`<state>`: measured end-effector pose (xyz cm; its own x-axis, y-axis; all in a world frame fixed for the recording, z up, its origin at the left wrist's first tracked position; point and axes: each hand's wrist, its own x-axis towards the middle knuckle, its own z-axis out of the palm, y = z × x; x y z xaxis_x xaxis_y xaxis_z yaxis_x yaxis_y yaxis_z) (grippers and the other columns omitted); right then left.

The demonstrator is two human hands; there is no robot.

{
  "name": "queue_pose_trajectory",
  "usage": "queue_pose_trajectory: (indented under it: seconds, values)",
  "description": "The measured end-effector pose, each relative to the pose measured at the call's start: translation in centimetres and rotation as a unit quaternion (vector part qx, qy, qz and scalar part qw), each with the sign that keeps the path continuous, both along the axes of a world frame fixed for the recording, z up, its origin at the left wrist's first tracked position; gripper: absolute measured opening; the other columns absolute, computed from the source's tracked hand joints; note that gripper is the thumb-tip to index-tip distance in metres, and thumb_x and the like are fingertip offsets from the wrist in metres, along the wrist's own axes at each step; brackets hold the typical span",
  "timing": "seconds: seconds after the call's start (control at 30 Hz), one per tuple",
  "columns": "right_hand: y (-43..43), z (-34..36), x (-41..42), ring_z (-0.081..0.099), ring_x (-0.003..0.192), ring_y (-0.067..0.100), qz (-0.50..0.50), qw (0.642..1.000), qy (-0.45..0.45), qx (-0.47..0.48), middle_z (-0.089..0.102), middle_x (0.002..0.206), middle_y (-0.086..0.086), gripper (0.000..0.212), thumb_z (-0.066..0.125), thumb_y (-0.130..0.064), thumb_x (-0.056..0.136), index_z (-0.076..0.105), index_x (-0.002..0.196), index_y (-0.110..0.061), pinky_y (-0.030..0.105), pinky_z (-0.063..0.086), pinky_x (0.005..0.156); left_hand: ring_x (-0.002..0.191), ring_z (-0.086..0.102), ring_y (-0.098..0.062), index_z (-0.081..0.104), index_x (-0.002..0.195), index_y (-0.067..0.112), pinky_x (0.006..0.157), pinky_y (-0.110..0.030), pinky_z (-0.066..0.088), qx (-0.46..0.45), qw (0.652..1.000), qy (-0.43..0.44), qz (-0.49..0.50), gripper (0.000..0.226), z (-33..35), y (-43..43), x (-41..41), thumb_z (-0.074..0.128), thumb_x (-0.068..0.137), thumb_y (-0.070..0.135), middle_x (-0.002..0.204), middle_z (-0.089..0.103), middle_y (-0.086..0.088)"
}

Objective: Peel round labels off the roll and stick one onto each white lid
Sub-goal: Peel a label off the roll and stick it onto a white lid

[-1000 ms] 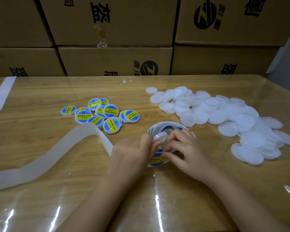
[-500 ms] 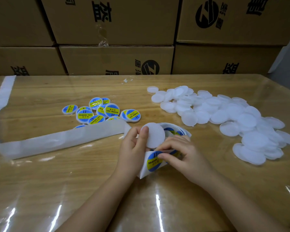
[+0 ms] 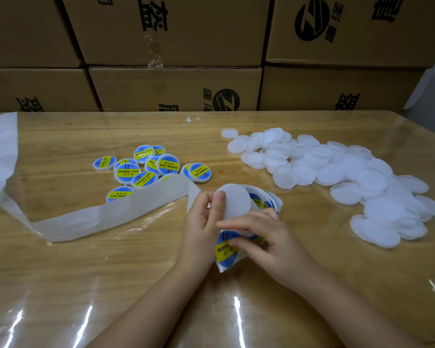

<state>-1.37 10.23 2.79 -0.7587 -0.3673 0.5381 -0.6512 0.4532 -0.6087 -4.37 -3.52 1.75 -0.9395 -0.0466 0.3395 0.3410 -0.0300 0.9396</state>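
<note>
My left hand (image 3: 201,227) holds a bare white lid (image 3: 236,203) upright between thumb and fingers, in front of the label roll (image 3: 266,200). My right hand (image 3: 264,238) pinches a blue and yellow round label (image 3: 225,251) on the end of the backing strip, just below the lid. A heap of plain white lids (image 3: 337,177) lies to the right. Several labelled lids (image 3: 148,167) lie in a cluster at the left of centre.
A long strip of empty white backing paper (image 3: 86,219) trails left from my hands and loops to the far left edge. Stacked cardboard boxes (image 3: 173,89) wall off the back of the wooden table (image 3: 60,272), which is covered with clear plastic.
My left hand has lifted the white lid and turned it upright. The backing strip has been pulled out, flattened and stretched leftwards, and a label has come forward under my right fingers.
</note>
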Motion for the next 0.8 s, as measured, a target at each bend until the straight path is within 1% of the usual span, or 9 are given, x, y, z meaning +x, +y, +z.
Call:
queue_pose_trajectory:
  seconds: [0.1,0.23,0.3,0.37,0.43,0.5,0.6,0.7,0.8]
  values:
    - [0.0,-0.1,-0.1,0.056,0.082,0.006,0.003,0.996,0.071,0.057,0.063,0.085,-0.014,0.021,0.055,-0.020,0.092,0.068,0.106,-0.026,0.035,0.037,0.079,0.046,0.041,0.000,0.048,0.067,0.026,0.045,-0.014,0.034,-0.003,1.000,-0.007,0.002,0.027,-0.1,0.0,0.0,0.047,0.089,0.040,0.047,0.046,0.012]
    - [0.0,0.2,0.0,0.059,0.082,0.011,-0.002,0.994,0.111,0.019,0.063,0.086,-0.006,0.012,0.058,-0.014,0.090,0.070,0.088,-0.014,0.038,0.041,0.075,0.042,0.038,-0.003,0.047,0.067,0.031,0.045,-0.021,0.032,-0.061,0.998,0.004,0.021,0.029,-0.3,0.2,0.0,0.046,0.082,0.055,0.043,0.043,0.011]
    - [0.2,0.4,-0.1,0.059,0.082,0.013,-0.010,0.993,0.115,-0.003,0.062,0.087,-0.004,0.012,0.059,-0.014,0.089,0.070,0.084,-0.013,0.037,0.043,0.075,0.045,0.041,-0.004,0.048,0.067,0.035,0.049,-0.029,0.035,-0.099,0.994,0.008,0.037,0.028,-0.4,0.1,0.1,0.042,0.079,0.060,0.045,0.046,0.011]
    - [0.6,0.6,-0.3,0.058,0.084,0.014,-0.010,0.994,0.107,-0.005,0.062,0.088,-0.003,0.012,0.060,-0.014,0.088,0.072,0.085,-0.013,0.036,0.044,0.075,0.047,0.042,-0.007,0.048,0.069,0.032,0.051,-0.033,0.037,-0.103,0.994,0.003,0.042,0.031,-0.4,0.0,0.1,0.041,0.078,0.061,0.048,0.047,0.009]
    - [0.9,0.7,-0.5,0.058,0.083,0.014,-0.007,0.994,0.106,0.039,0.062,0.088,-0.005,0.013,0.062,-0.016,0.089,0.074,0.091,-0.018,0.035,0.042,0.076,0.047,0.041,-0.006,0.049,0.069,0.033,0.049,-0.031,0.036,-0.101,0.994,0.002,0.043,0.029,-0.4,-0.1,0.0,0.044,0.080,0.059,0.048,0.045,0.009]
    - [1.1,0.6,-0.6,0.058,0.083,0.015,-0.003,0.992,0.105,0.071,0.063,0.088,-0.006,0.015,0.062,-0.017,0.090,0.074,0.098,-0.021,0.034,0.041,0.078,0.046,0.038,-0.004,0.051,0.067,0.035,0.047,-0.023,0.033,-0.094,0.995,0.003,0.039,0.023,-0.3,0.0,0.0,0.048,0.085,0.050,0.048,0.044,0.009]
    - [1.1,0.5,-0.6,0.057,0.083,0.016,0.015,0.995,0.085,0.052,0.062,0.090,-0.004,0.017,0.064,-0.011,0.088,0.073,0.102,-0.017,0.030,0.043,0.081,0.046,0.039,-0.003,0.052,0.066,0.033,0.046,-0.018,0.031,-0.076,0.997,-0.003,0.030,0.023,-0.4,0.0,-0.2,0.047,0.086,0.043,0.048,0.045,0.010]
    - [1.0,0.4,-0.7,0.057,0.083,0.019,0.023,0.990,0.111,0.083,0.062,0.091,0.002,0.018,0.065,-0.006,0.086,0.073,0.101,-0.012,0.029,0.044,0.080,0.041,0.046,-0.003,0.055,0.066,0.033,0.045,-0.017,0.035,-0.033,0.999,-0.018,0.011,0.024,-0.2,-0.2,-0.3,0.047,0.086,0.042,0.042,0.051,0.007]
    - [1.0,0.4,-0.7,0.056,0.081,0.019,0.013,0.987,0.128,0.100,0.062,0.091,0.003,0.010,0.066,-0.008,0.086,0.073,0.093,-0.010,0.028,0.044,0.079,0.042,0.051,-0.006,0.059,0.066,0.037,0.046,-0.017,0.039,-0.021,1.000,-0.020,0.007,0.024,-0.1,-0.2,-0.4,0.047,0.086,0.041,0.045,0.055,0.004]
